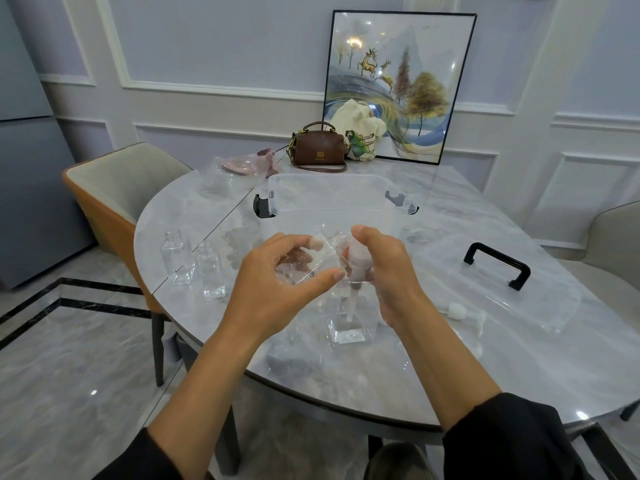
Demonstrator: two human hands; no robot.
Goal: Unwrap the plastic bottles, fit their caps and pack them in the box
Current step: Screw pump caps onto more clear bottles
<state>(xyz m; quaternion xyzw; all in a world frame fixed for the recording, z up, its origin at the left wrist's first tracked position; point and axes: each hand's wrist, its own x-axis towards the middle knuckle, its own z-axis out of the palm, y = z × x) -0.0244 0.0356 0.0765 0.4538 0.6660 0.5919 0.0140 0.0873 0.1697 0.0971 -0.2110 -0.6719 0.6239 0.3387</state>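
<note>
Head view, centre of the frame: the left hand [273,285] is curled, with thumb and fingertips pinching a clear plastic wrapper [311,261]. The right hand [388,271] is closed round a translucent pump cap [356,259]. The cap's dip tube [350,308] hangs down towards a clear square bottle [347,332] standing on the marble table [381,386] just below the hands. Whether the tube tip has entered the bottle's neck cannot be told.

The film looks thin, limp and slippery, so a fingertip pinch at an edge suits it best. The cap is probably light and rigid and is best held by its collar, since the thin tube would likely bend. The bottle seems light and easily tipped, so it wants holding by its flat sides while the cap goes on.

At left centre stand two more capless bottles, one nearer the table's edge [177,259] and one beside it [209,271]. A second pump cap [457,310] lies at right, against the near edge of the box's lid [540,306], which has a black handle.

Above the hands sits the transparent storage box [277,188], open, with black latches; no bottle shows inside it. Crumpled wrappers [228,174] lie at its upper left.
</note>
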